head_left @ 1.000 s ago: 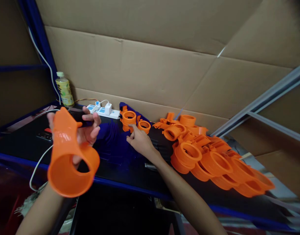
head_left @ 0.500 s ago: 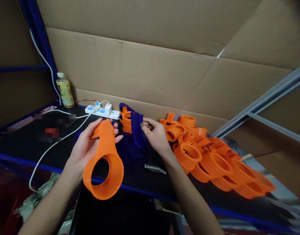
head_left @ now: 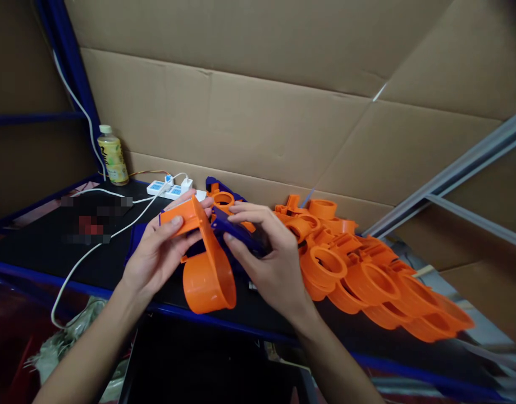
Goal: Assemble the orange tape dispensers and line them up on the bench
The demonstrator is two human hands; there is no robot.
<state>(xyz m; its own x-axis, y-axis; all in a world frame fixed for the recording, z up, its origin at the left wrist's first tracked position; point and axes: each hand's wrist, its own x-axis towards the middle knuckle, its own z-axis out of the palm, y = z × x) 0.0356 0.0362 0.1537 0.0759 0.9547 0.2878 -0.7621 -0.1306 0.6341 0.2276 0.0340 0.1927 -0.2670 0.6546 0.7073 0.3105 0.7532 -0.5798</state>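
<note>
My left hand (head_left: 156, 255) grips an orange funnel-shaped plastic part (head_left: 202, 264) by its narrow end, with the wide round mouth hanging down toward me. My right hand (head_left: 268, 255) is closed on a dark blue plastic piece (head_left: 234, 230) and holds it against the orange part's upper end. Both hands meet above the front of the black table (head_left: 42, 247). More dark blue pieces (head_left: 135, 241) lie on the table under the hands, mostly hidden.
A long heap of orange ringed parts (head_left: 359, 269) runs along the right side of the table. A white power strip (head_left: 173, 189) with a cable (head_left: 89, 252) and a drink bottle (head_left: 112, 156) stand at the back left. Cardboard walls (head_left: 261, 112) close off the back.
My left hand brought the orange part in from the left to the middle. My right hand picked a dark blue piece off the table and brought it against the orange part.
</note>
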